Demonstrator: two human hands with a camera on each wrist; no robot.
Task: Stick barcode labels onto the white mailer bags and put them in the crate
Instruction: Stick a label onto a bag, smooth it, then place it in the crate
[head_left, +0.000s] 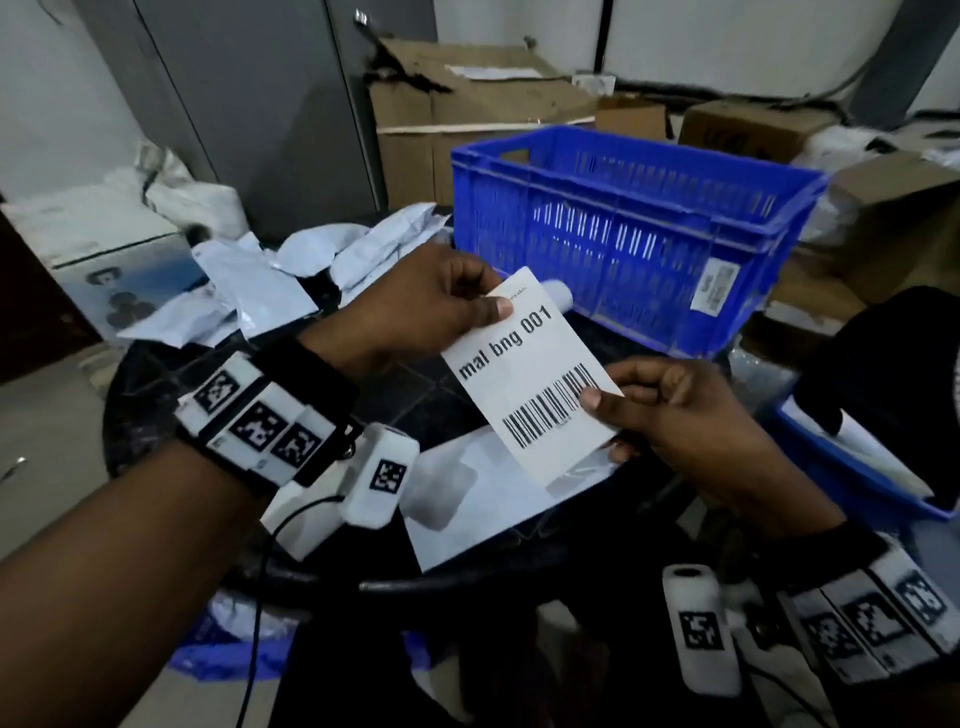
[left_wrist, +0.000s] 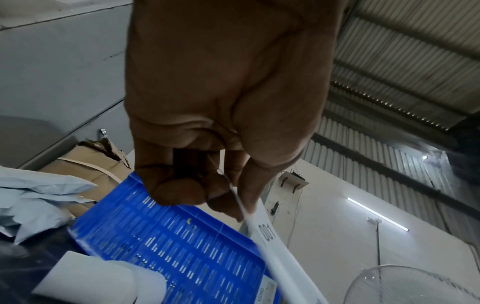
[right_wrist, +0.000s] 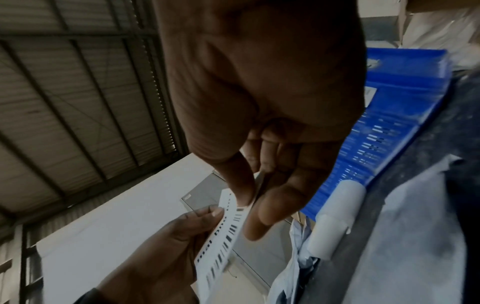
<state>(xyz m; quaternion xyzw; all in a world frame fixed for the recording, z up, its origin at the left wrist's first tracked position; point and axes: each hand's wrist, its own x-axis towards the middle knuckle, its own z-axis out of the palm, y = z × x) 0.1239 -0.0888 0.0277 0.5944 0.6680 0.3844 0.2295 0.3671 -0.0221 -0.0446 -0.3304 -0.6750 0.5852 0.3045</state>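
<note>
My left hand (head_left: 415, 306) and right hand (head_left: 670, 410) pinch opposite corners of the label (head_left: 530, 374) above a mailer (head_left: 467, 499) lying flat near the crate (head_left: 623, 228). Peeled carelessly, I judge it could curl, sticking crooked.

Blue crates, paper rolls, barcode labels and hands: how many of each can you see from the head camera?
Blue crates: 2, a big blue crate and another blue crate at the right edge
Paper roll: 1
Barcode label: 1
Hands: 2, left hand, right hand
Total: 6
</note>
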